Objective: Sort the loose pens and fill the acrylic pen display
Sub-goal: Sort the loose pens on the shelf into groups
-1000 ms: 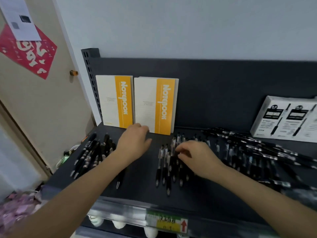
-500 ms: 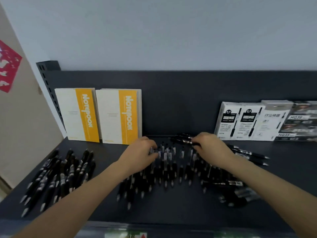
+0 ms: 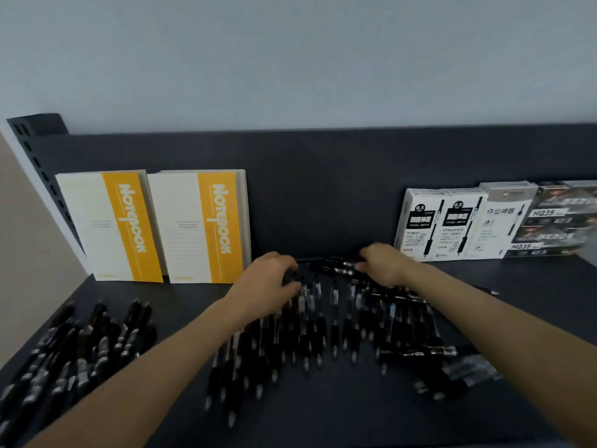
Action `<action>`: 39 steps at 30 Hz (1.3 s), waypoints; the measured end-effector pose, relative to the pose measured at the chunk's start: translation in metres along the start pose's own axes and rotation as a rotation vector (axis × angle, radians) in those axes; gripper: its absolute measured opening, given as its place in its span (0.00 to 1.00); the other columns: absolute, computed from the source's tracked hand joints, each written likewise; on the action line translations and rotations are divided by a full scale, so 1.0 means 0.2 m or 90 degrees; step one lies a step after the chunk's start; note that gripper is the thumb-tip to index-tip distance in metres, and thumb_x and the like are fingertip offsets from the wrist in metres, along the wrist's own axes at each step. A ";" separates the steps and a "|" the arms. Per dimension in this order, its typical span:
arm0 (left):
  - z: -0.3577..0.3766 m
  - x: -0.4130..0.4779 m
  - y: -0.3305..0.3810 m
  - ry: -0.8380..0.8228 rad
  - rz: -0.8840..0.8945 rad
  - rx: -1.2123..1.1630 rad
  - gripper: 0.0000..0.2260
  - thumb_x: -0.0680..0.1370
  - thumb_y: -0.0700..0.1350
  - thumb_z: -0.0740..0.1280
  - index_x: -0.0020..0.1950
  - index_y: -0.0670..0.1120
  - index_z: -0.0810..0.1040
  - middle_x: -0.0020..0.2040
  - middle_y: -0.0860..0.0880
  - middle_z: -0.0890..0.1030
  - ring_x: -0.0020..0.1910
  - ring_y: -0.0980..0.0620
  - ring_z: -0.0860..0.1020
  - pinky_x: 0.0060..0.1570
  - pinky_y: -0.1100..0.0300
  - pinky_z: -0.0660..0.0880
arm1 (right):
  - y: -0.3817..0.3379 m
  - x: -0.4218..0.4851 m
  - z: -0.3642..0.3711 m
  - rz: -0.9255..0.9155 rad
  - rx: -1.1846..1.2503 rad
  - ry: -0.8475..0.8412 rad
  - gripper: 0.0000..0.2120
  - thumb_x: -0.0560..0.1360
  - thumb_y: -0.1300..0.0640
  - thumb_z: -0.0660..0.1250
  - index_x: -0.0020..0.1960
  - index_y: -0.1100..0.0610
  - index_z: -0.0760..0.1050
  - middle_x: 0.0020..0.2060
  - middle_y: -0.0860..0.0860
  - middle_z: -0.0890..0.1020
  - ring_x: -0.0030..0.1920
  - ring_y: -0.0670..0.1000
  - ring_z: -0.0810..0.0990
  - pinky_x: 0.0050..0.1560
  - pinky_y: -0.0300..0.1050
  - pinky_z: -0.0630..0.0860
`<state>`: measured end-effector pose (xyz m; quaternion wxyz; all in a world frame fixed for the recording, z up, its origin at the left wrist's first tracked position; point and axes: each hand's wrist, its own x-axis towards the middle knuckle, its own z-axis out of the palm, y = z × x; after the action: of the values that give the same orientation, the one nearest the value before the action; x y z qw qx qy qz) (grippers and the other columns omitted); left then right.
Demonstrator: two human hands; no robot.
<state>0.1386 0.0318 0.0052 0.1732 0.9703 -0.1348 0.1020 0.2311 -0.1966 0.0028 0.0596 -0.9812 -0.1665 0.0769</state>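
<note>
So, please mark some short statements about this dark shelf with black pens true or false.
1. Two yellow-and-cream paper notebooks stand upright against the back panel. True.
2. White cardboard pen boxes stand left of them. False: the white cardboard pen boxes stand at the right.
3. The left hand and the right hand both touch the middle row of black plastic pens. True.
4. A clear acrylic pen display is in view. False: none is visible.
5. A heap of black pens lies at the left end of the shelf. True.
</note>
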 end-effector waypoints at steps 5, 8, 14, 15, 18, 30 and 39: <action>-0.06 0.04 -0.07 -0.032 0.061 0.018 0.14 0.78 0.52 0.65 0.60 0.48 0.77 0.53 0.50 0.75 0.52 0.52 0.75 0.48 0.64 0.69 | -0.06 -0.01 -0.04 -0.001 -0.025 -0.038 0.16 0.78 0.53 0.63 0.57 0.64 0.77 0.55 0.60 0.80 0.58 0.59 0.76 0.56 0.47 0.73; -0.10 0.05 -0.11 -0.044 0.103 0.019 0.12 0.78 0.51 0.65 0.59 0.47 0.77 0.54 0.49 0.75 0.51 0.52 0.75 0.49 0.63 0.71 | -0.10 -0.04 -0.05 0.007 -0.012 -0.040 0.15 0.77 0.57 0.66 0.61 0.63 0.74 0.58 0.57 0.78 0.58 0.57 0.76 0.50 0.42 0.70; -0.15 0.01 -0.20 -0.064 0.171 0.013 0.12 0.78 0.50 0.65 0.59 0.47 0.77 0.53 0.49 0.75 0.51 0.53 0.74 0.49 0.63 0.70 | -0.18 -0.10 0.01 0.016 -0.088 -0.007 0.11 0.76 0.62 0.63 0.57 0.63 0.77 0.55 0.59 0.80 0.56 0.59 0.77 0.52 0.45 0.72; -0.16 0.00 -0.22 -0.067 0.181 0.010 0.12 0.78 0.50 0.65 0.59 0.47 0.77 0.53 0.50 0.75 0.50 0.53 0.74 0.48 0.63 0.70 | -0.20 -0.11 0.02 0.022 -0.093 0.004 0.12 0.76 0.62 0.63 0.57 0.63 0.77 0.55 0.59 0.80 0.57 0.60 0.77 0.54 0.46 0.73; -0.17 -0.03 -0.27 -0.068 0.208 0.007 0.12 0.78 0.51 0.65 0.58 0.47 0.78 0.52 0.50 0.75 0.50 0.53 0.74 0.48 0.62 0.71 | -0.23 -0.16 0.04 0.037 -0.065 0.031 0.12 0.76 0.62 0.63 0.59 0.62 0.76 0.57 0.58 0.79 0.58 0.59 0.76 0.55 0.47 0.73; -0.18 -0.13 -0.30 -0.065 0.239 -0.028 0.13 0.78 0.50 0.65 0.58 0.46 0.79 0.53 0.48 0.77 0.50 0.52 0.75 0.48 0.61 0.71 | -0.38 -0.28 0.07 0.026 -0.026 0.048 0.09 0.75 0.62 0.64 0.54 0.58 0.79 0.52 0.56 0.82 0.54 0.57 0.78 0.50 0.44 0.71; -0.21 -0.20 -0.34 -0.061 0.198 -0.019 0.13 0.78 0.51 0.65 0.58 0.47 0.79 0.53 0.49 0.78 0.49 0.53 0.76 0.49 0.58 0.74 | -0.42 -0.36 0.04 -0.043 -0.110 -0.104 0.18 0.67 0.54 0.68 0.56 0.54 0.74 0.50 0.52 0.79 0.50 0.54 0.77 0.52 0.50 0.76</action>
<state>0.1152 0.1177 0.0127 0.1635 0.9386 -0.2932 0.0795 0.1362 -0.1414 0.0158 -0.0368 -0.9670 -0.2095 0.1402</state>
